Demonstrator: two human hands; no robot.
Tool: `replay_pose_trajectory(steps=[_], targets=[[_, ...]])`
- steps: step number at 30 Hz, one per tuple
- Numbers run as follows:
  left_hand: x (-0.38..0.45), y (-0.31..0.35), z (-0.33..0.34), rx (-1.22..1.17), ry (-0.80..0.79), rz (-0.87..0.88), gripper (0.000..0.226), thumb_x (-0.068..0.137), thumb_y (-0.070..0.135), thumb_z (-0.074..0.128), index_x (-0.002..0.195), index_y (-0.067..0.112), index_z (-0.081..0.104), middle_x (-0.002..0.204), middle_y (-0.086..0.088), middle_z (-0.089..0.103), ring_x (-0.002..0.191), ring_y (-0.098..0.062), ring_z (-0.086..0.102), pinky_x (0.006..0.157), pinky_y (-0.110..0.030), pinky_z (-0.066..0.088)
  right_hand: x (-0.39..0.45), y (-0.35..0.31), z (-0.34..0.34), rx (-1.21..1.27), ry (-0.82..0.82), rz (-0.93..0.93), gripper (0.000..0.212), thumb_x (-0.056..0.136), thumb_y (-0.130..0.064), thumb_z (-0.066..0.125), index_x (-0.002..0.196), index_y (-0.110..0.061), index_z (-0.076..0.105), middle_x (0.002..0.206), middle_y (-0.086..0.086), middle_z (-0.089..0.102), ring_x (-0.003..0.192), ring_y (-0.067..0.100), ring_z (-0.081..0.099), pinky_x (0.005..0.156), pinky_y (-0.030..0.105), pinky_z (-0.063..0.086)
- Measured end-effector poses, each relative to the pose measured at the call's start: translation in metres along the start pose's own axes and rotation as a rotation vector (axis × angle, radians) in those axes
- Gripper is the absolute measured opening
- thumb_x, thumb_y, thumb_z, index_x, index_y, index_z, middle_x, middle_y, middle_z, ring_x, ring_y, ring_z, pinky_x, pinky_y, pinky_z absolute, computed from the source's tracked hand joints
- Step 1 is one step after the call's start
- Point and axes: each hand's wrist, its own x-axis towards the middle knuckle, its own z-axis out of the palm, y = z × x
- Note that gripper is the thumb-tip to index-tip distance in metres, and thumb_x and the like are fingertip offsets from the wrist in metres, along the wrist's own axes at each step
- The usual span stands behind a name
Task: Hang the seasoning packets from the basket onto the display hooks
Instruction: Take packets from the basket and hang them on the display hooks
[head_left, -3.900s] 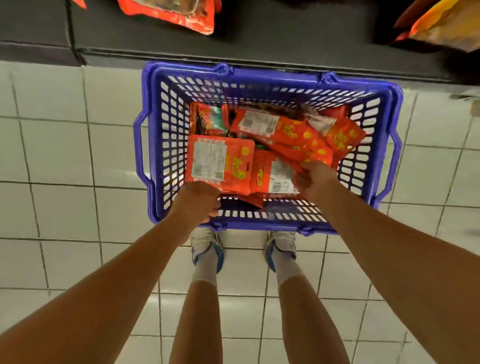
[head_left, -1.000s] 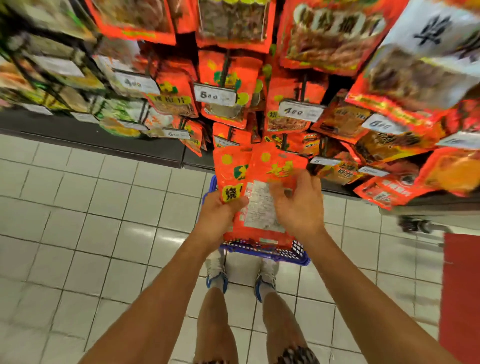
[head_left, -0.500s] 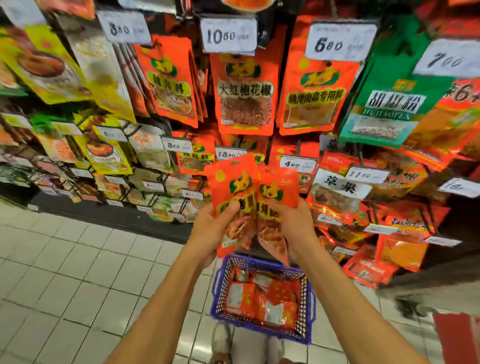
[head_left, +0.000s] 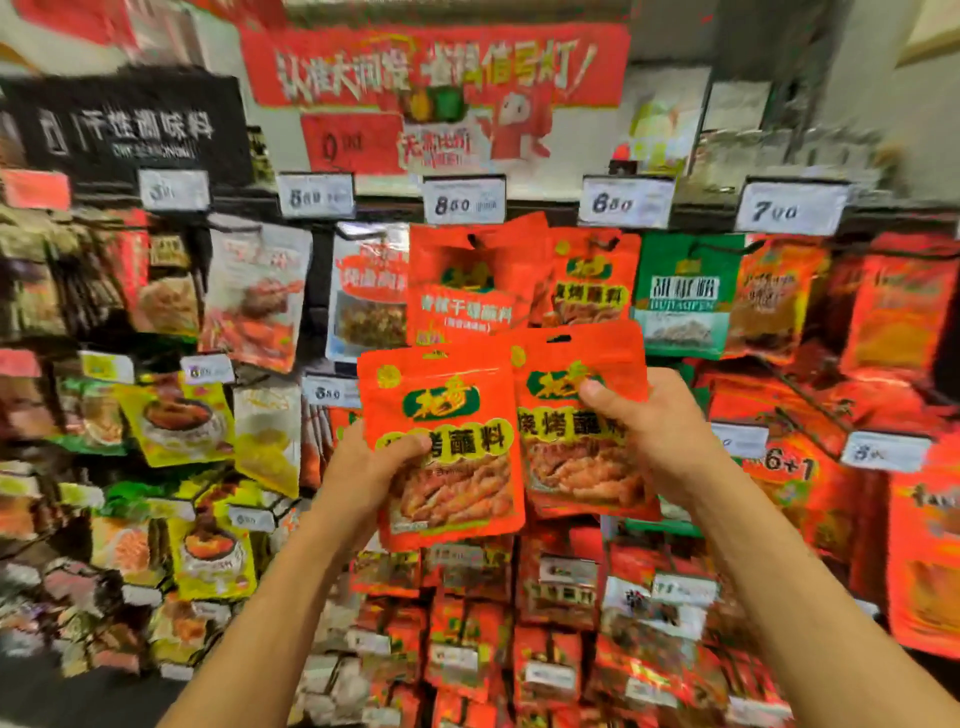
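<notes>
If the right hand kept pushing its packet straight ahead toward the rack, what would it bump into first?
Probably the hanging orange seasoning packets under the 6.80 price tag, just beyond the orange packet that the right hand grips. Depth is hard to judge.

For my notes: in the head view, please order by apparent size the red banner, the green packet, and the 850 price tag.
1. red banner
2. green packet
3. 850 price tag
The banner hangs farther back, so true sizes stay unsure.

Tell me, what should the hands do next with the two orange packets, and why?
Probably lift the right hand and its packet up toward the matching packets hanging under the 6.80 price tag. Both held packets show the same print as that row, and the hole in the right one's top edge is free. The left hand can wait with its packet.
</notes>
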Motion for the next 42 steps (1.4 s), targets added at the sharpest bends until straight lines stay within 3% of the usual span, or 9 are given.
replay_pose_trajectory(steps=[2, 7, 12, 16, 20, 25, 28, 35, 42], targets=[[0.014, 0.014, 0.006, -0.001, -0.005, 0.011, 0.006, 0.063, 0.03, 0.079, 0.067, 0.029, 0.074, 0.06, 0.01, 0.066, 0.05, -0.008, 0.061, 0.052, -0.019, 0.049, 0.018, -0.011, 0.001, 0.049, 0.019, -0.007, 0.007, 0.078, -0.024, 0.075, 0.079, -0.023, 0.082, 0.084, -0.007, 0.076, 0.077, 0.009, 0.067, 0.072, 0.024, 0.054], [0.047, 0.035, 0.032, 0.031, -0.009, 0.042, 0.041, 0.072, 0.056, 0.074, 0.099, 0.025, 0.077, 0.105, 0.001, 0.078, 0.103, -0.021, 0.072, 0.093, -0.041, 0.054, 0.06, -0.017, -0.003, 0.095, 0.242, 0.023, 0.019, 0.089, -0.013, 0.074, 0.076, -0.025, 0.08, 0.079, -0.006, 0.077, 0.074, 0.017, 0.071, 0.075, 0.038, 0.056], [0.068, 0.04, 0.061, 0.114, -0.049, 0.093, 0.025, 0.089, 0.041, 0.072, 0.1, 0.019, 0.073, 0.092, 0.009, 0.078, 0.091, -0.02, 0.072, 0.075, -0.033, 0.058, 0.08, -0.01, -0.023, 0.165, 0.415, 0.086, 0.01, 0.09, -0.023, 0.073, 0.083, -0.017, 0.071, 0.068, -0.006, 0.074, 0.054, 0.015, 0.069, 0.047, 0.028, 0.052], [0.075, 0.048, 0.078, 0.117, -0.114, 0.077, 0.035, 0.081, 0.047, 0.071, 0.101, 0.019, 0.073, 0.102, -0.005, 0.078, 0.1, -0.028, 0.073, 0.097, -0.05, 0.053, 0.091, -0.016, -0.031, 0.082, 0.446, 0.119, 0.024, 0.085, -0.039, 0.077, 0.085, -0.016, 0.071, 0.085, 0.008, 0.074, 0.074, 0.027, 0.07, 0.061, 0.043, 0.055], [0.086, 0.046, 0.086, 0.088, -0.108, 0.044, 0.018, 0.089, 0.035, 0.071, 0.099, 0.02, 0.073, 0.097, -0.001, 0.079, 0.094, -0.025, 0.075, 0.095, -0.051, 0.055, 0.098, -0.021, -0.029, 0.039, 0.429, 0.133, 0.028, 0.083, -0.04, 0.075, 0.094, -0.014, 0.07, 0.101, 0.019, 0.075, 0.092, 0.039, 0.072, 0.073, 0.059, 0.058], [0.092, 0.043, 0.091, 0.021, -0.104, -0.013, 0.015, 0.09, 0.028, 0.074, 0.097, 0.016, 0.071, 0.096, -0.011, 0.079, 0.089, -0.03, 0.076, 0.092, -0.055, 0.057, 0.103, -0.016, -0.031, 0.004, 0.397, 0.152, 0.024, 0.086, -0.042, 0.073, 0.083, -0.018, 0.067, 0.071, 0.003, 0.07, 0.054, 0.02, 0.069, 0.046, 0.03, 0.051], [0.093, 0.042, 0.097, 0.026, -0.079, -0.009, 0.024, 0.09, 0.035, 0.073, 0.1, 0.013, 0.07, 0.097, -0.012, 0.078, 0.092, -0.03, 0.076, 0.091, -0.053, 0.058, 0.106, -0.013, -0.034, -0.013, 0.414, 0.172, 0.029, 0.09, -0.046, 0.068, 0.086, -0.018, 0.067, 0.069, 0.002, 0.069, 0.054, 0.02, 0.066, 0.037, 0.021, 0.045], [0.097, 0.044, 0.112, 0.065, -0.083, 0.066, 0.023, 0.096, 0.044, 0.064, 0.103, 0.023, 0.072, 0.095, 0.005, 0.079, 0.088, -0.016, 0.076, 0.079, -0.035, 0.056, 0.117, -0.019, -0.034, -0.014, 0.409, 0.173, 0.023, 0.075, -0.045, 0.066, 0.079, -0.023, 0.064, 0.076, 0.008, 0.065, 0.072, 0.025, 0.06, 0.067, 0.038, 0.043], [0.102, 0.041, 0.121, 0.046, -0.084, 0.097, 0.017, 0.098, 0.035, 0.065, 0.101, 0.02, 0.072, 0.095, 0.003, 0.08, 0.088, -0.017, 0.076, 0.077, -0.033, 0.057, 0.123, -0.014, -0.036, -0.077, 0.432, 0.118, 0.04, 0.079, -0.058, 0.067, 0.065, -0.023, 0.058, 0.064, 0.003, 0.06, 0.063, 0.02, 0.054, 0.065, 0.035, 0.035]])
